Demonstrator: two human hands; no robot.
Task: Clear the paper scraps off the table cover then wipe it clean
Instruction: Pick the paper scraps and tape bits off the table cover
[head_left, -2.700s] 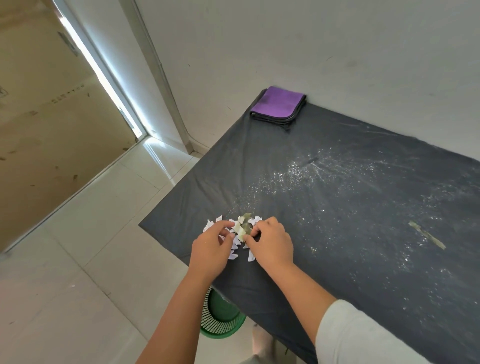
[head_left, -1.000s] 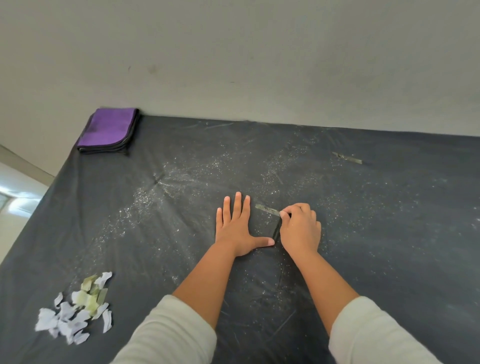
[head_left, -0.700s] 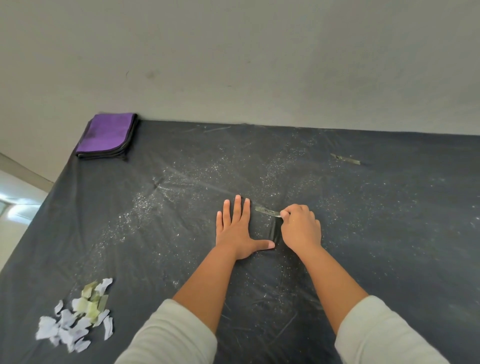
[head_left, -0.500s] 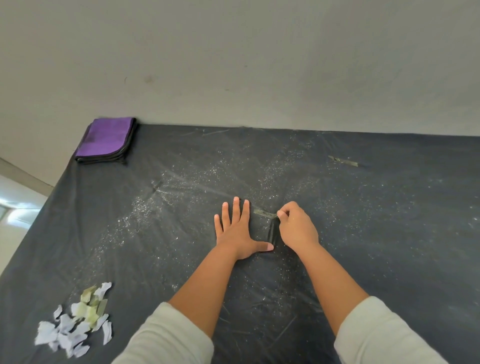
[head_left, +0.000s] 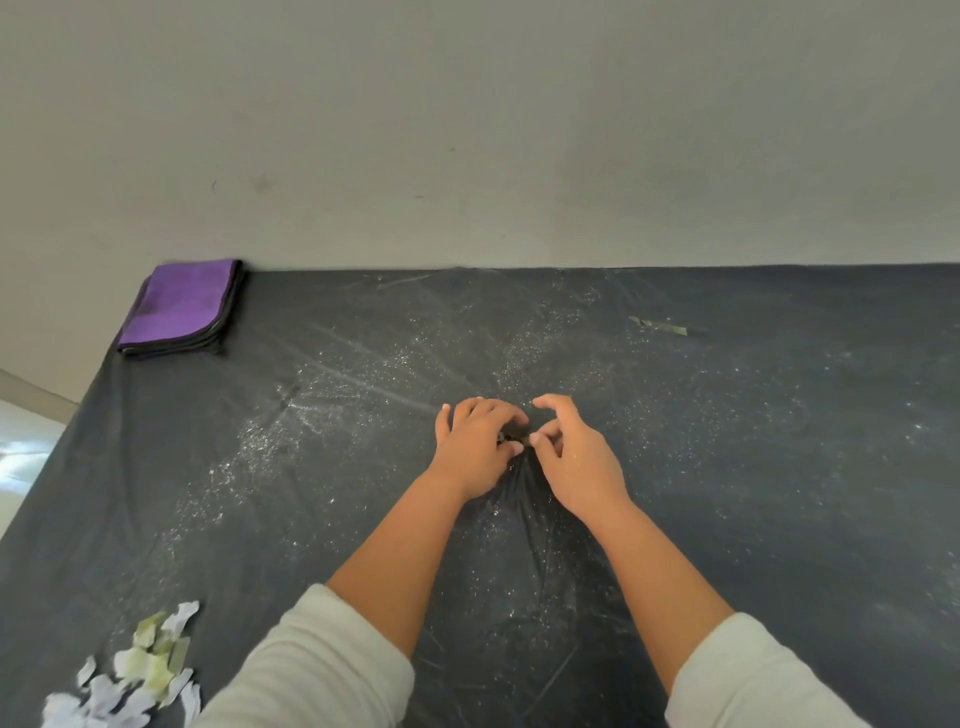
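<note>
The small greenish scrap (head_left: 514, 438) sits at the middle of the table cover (head_left: 779, 467), mostly hidden between both hands. The left hand (head_left: 475, 452) curls its fingers onto the bunched cover beside it; the right hand (head_left: 574, 457) pinches at the scrap, though whether it really has it I cannot tell. Better to hold the cover flat and peel slowly. 1 more strip (head_left: 658, 326) lies far right; a pile of scraps (head_left: 130, 680) waits near the left edge.

One purple folded cloth (head_left: 179, 307). One heap of paper scraps (head_left: 136, 675), pieces too many and overlapped to count. One stray greenish strip (head_left: 658, 326). Two hands: left hand (head_left: 475, 449), right hand (head_left: 574, 457). One dark table cover (head_left: 779, 467).
</note>
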